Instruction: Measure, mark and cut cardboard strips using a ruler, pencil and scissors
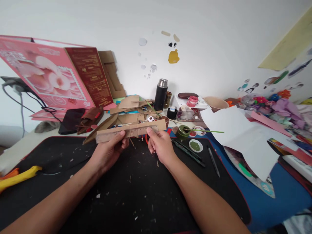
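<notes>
A narrow strip of brown cardboard (161, 125) is held up above the black mat (136, 195), slanting slightly upward to the right. A transparent ruler (134, 131) lies along its face. My left hand (110, 149) pinches the ruler and strip towards their left end, thumb on the near face. My right hand (161, 146) grips both nearer the right end, its thumb also pressed on the front. The fingers behind are partly hidden. Just beyond lies a pile of cardboard scraps (129, 118), and a piece of red (146, 139) shows between my hands.
Right of my hands are an open green paint jar (182, 132) with a brush across it, its lid (195, 145), a box cutter (188, 152) and a pen (213, 161). Behind stands a black thermos (161, 96). A yellow-handled tool (19, 178) lies left; white paper (234, 133) lies right.
</notes>
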Demonstrator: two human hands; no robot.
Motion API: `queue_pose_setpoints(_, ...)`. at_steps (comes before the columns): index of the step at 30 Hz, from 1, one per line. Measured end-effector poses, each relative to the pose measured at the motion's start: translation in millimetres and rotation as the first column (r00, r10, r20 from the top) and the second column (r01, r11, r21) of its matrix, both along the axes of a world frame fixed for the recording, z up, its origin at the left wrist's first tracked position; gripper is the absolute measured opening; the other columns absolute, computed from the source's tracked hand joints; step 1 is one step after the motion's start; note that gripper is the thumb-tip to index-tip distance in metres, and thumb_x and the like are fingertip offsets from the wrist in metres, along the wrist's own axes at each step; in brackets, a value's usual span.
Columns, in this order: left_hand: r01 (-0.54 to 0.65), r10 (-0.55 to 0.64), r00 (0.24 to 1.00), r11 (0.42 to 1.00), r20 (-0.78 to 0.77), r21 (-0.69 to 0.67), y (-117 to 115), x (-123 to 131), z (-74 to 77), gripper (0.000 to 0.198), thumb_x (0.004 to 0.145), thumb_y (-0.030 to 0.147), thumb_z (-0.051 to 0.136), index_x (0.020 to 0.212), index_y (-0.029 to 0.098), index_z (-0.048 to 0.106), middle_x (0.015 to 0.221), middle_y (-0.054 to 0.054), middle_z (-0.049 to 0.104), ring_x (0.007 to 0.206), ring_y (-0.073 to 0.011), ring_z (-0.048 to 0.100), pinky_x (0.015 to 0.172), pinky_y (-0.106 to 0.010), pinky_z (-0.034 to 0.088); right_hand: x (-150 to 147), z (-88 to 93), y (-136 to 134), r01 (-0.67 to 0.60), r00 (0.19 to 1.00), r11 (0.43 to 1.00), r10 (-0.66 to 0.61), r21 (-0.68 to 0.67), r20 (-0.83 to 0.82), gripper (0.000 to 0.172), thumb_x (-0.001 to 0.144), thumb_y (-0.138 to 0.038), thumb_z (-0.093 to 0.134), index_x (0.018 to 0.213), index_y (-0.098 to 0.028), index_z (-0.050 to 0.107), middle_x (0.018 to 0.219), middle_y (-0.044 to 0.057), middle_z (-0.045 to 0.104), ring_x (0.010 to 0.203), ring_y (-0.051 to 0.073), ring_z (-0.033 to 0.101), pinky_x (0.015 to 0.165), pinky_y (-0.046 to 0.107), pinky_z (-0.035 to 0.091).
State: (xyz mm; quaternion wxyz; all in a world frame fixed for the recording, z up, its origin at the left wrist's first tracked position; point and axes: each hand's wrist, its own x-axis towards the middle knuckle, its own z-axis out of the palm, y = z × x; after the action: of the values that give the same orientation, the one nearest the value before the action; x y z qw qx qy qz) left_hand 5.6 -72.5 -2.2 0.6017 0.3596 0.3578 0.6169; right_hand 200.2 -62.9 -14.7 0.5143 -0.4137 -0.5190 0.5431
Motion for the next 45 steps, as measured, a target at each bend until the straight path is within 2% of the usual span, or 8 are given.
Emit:
queue_pose_setpoints(8, -0.025, 0.025, 0.999, 1.0, -0.047, 0.009, 0, 0, 0.9, 0.035, 0.072, 0.032, 0.099, 0.073, 0.016, 0.067, 0.063, 0.002, 0.057, 0.057, -0.0104, 0.05, 0.05, -0.021, 0.044, 1, 0.4, 0, 0.01, 1.0, 1.0, -0.009, -0.008, 0.014, 0.076, 0.1, -0.066, 0.066, 0.04, -0.027, 0.039, 0.033, -0.004, 0.037, 0.033, 0.01, 0.04, 0.043, 0.028, 0.028)
queue_pose_setpoints(12, -0.054, 0.055, 0.998, 0.998, -0.027, 0.029, 2, -2, 4.1, 0.033, 0.074, 0.029, 0.096, 0.07, 0.016, 0.066, 0.061, 0.001, 0.055, 0.056, -0.0101, 0.049, 0.049, -0.021, 0.042, 0, 4.3, -1, -0.094, 0.996, 0.995, 0.094, -0.03, 0.009, 0.075, 0.097, -0.075, 0.062, 0.045, -0.026, 0.041, 0.038, -0.005, 0.042, 0.035, 0.01, 0.045, 0.043, 0.026, 0.031)
queue_pose_setpoints(19, -0.221, 0.214, 0.969, 0.974, 0.126, 0.042, 19, -28, 8.0, 0.033, 0.067, 0.022, 0.097, 0.075, 0.014, 0.067, 0.067, 0.003, 0.057, 0.058, -0.0079, 0.051, 0.048, -0.017, 0.043, -9, -7.5, -2, -0.117, 0.942, 0.993, 0.105, 0.019, 0.32, 0.047, 0.102, -0.064, 0.061, 0.095, -0.019, 0.074, 0.048, -0.009, 0.052, 0.039, 0.012, 0.048, 0.047, 0.024, 0.036)
queue_pose_setpoints(22, -0.243, 0.236, 0.959, 0.97, 0.158, 0.025, 23, -33, 8.5, 0.034, 0.067, 0.022, 0.098, 0.076, 0.014, 0.066, 0.068, 0.003, 0.059, 0.058, -0.0075, 0.052, 0.048, -0.017, 0.044, -11, -1.9, 1, -0.114, 0.784, 0.982, -0.005, 0.153, 0.621, 0.031, 0.107, -0.045, 0.061, 0.1, -0.02, 0.078, 0.062, -0.003, 0.068, 0.057, 0.016, 0.066, 0.06, 0.026, 0.045)
queue_pose_setpoints(25, -0.25, 0.25, 0.948, 0.968, 0.198, -0.023, 23, -33, 10.4, 0.036, 0.063, 0.021, 0.099, 0.076, 0.014, 0.067, 0.067, 0.004, 0.059, 0.058, -0.0072, 0.053, 0.048, -0.016, 0.044, -11, 13.4, 7, -0.207, 0.463, 0.945, -0.132, 0.252, 0.877, 0.025, 0.111, -0.036, 0.06, 0.111, -0.022, 0.08, 0.097, 0.005, 0.085, 0.091, 0.022, 0.078, 0.079, 0.03, 0.051)
queue_pose_setpoints(28, -0.243, 0.25, 0.941, 0.968, 0.226, -0.061, 22, -32, 12.3, 0.039, 0.057, 0.019, 0.101, 0.076, 0.014, 0.067, 0.068, 0.004, 0.061, 0.058, -0.0072, 0.054, 0.048, -0.016, 0.044, -11, 26.6, 16, -0.342, 0.162, 0.918, -0.155, 0.203, 0.975, 0.029, 0.114, -0.029, 0.051, 0.126, -0.021, 0.077, 0.121, 0.009, 0.084, 0.108, 0.025, 0.079, 0.085, 0.032, 0.053)
queue_pose_setpoints(36, -0.174, 0.177, 0.964, 0.984, 0.198, -0.036, 20, -32, 11.2, 0.039, 0.06, 0.022, 0.101, 0.074, 0.016, 0.065, 0.066, 0.005, 0.058, 0.056, -0.0071, 0.052, 0.047, -0.016, 0.046, -18, 41.2, 35, -0.495, -0.066, 0.866, -0.117, 0.069, 0.991, 0.029, 0.105, -0.012, 0.055, 0.118, -0.018, 0.08, 0.119, 0.014, 0.08, 0.106, 0.03, 0.077, 0.083, 0.039, 0.058)
queue_pose_setpoints(45, -0.171, 0.174, 0.972, 0.985, 0.157, -0.031, 19, -27, 12.9, 0.036, 0.063, 0.02, 0.097, 0.077, 0.017, 0.065, 0.068, 0.005, 0.058, 0.058, -0.0081, 0.052, 0.046, -0.017, 0.044, -22, 37.6, 36, -0.561, -0.172, 0.827, -0.137, 0.017, 0.976, 0.029, 0.106, -0.007, 0.051, 0.122, -0.01, 0.074, 0.119, 0.018, 0.077, 0.101, 0.029, 0.078, 0.082, 0.04, 0.061)
